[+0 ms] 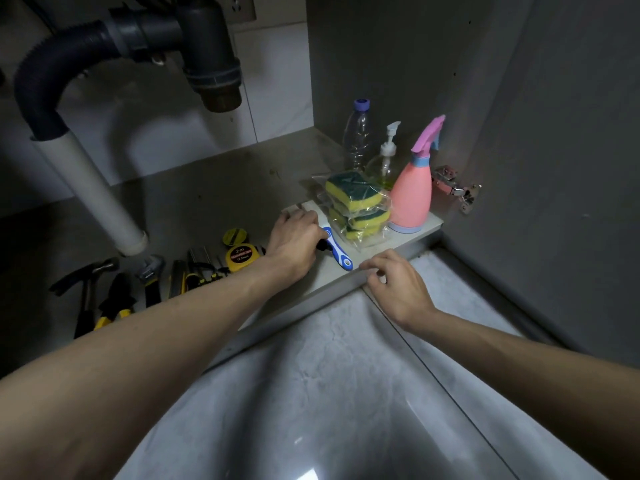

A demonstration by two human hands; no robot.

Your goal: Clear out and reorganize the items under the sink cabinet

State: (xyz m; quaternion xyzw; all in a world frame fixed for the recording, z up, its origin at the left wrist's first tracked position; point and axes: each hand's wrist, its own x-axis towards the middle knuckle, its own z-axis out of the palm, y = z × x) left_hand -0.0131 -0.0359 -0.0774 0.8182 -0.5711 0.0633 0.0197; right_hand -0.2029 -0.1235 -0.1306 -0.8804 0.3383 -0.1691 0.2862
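Note:
My left hand (294, 239) reaches into the cabinet and grips the head end of a blue and white brush (341, 252) lying on a white board (420, 228). Just right of it sits a stack of yellow and green sponges (356, 206) in clear wrap. A pink spray bottle (412, 199), a clear pump dispenser (384, 164) and an empty plastic bottle (358, 133) stand behind, against the cabinet's right wall. My right hand (398, 285) rests at the board's front edge with its fingers loosely curled and holds nothing.
Hand tools lie in a row on the cabinet floor at left: a hammer (86, 282), pliers (116, 299), a wrench (150, 271), a yellow tape measure (239, 256). A white drain pipe (100, 202) and dark trap (211, 60) hang overhead. A door hinge (457, 188) sticks out at right.

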